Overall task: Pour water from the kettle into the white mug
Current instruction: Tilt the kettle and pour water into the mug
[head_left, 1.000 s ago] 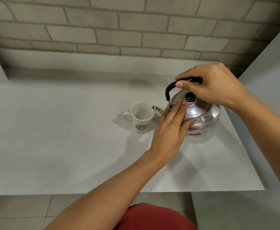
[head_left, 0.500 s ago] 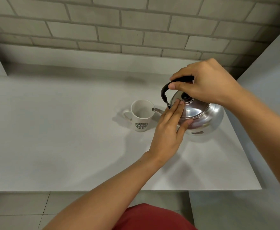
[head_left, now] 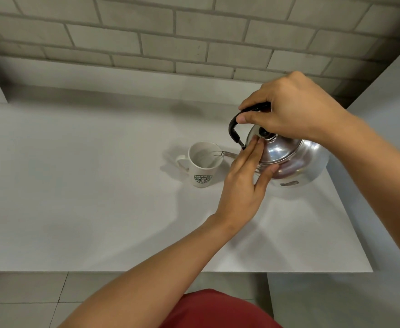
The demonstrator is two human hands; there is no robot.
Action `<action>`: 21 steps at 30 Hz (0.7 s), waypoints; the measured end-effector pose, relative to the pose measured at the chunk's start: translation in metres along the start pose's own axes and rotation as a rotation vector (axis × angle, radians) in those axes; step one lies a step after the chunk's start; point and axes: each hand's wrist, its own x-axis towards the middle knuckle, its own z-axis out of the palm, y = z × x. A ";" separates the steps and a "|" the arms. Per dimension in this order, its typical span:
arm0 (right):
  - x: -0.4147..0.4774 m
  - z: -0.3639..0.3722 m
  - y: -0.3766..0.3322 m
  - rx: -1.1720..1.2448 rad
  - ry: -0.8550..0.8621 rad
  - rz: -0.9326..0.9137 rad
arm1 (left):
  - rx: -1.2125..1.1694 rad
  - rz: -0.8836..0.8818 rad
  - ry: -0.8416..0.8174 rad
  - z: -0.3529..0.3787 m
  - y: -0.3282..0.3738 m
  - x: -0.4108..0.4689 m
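Note:
A shiny steel kettle [head_left: 298, 162] with a black handle is tilted to the left, its spout over the rim of the white mug [head_left: 202, 166]. A thin stream of water runs from the spout into the mug. The mug has a green logo and stands upright on the white table [head_left: 76, 185], its handle to the left. My right hand [head_left: 291, 107] grips the kettle's black handle from above. My left hand [head_left: 244, 183] lies flat with its fingers pressed on the kettle's lid, beside the black knob.
A grey brick wall [head_left: 194, 39] rises behind the table. A grey wall [head_left: 388, 114] stands close along the table's right edge. The table's front edge runs below my left forearm, with tiled floor beneath it.
The kettle has lifted off the table and tipped further left toward the mug, and water now flows into the mug. Both hands kept their hold and moved with it.

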 end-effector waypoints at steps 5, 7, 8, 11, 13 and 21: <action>0.003 -0.006 -0.005 -0.038 -0.047 0.005 | -0.035 0.011 0.020 0.002 0.004 0.000; 0.004 -0.008 -0.006 -0.050 -0.060 0.015 | -0.048 0.008 0.020 0.003 0.005 0.000; 0.004 -0.009 -0.006 -0.054 -0.064 0.018 | -0.053 0.009 0.023 0.003 0.006 0.000; 0.005 -0.012 -0.008 -0.060 -0.069 0.013 | -0.076 -0.004 0.031 0.004 0.007 0.001; 0.005 -0.013 -0.009 -0.061 -0.067 0.007 | -0.098 -0.019 0.027 0.004 0.008 0.001; 0.007 -0.016 -0.008 -0.081 -0.058 -0.021 | -0.155 -0.041 0.025 0.006 0.014 0.002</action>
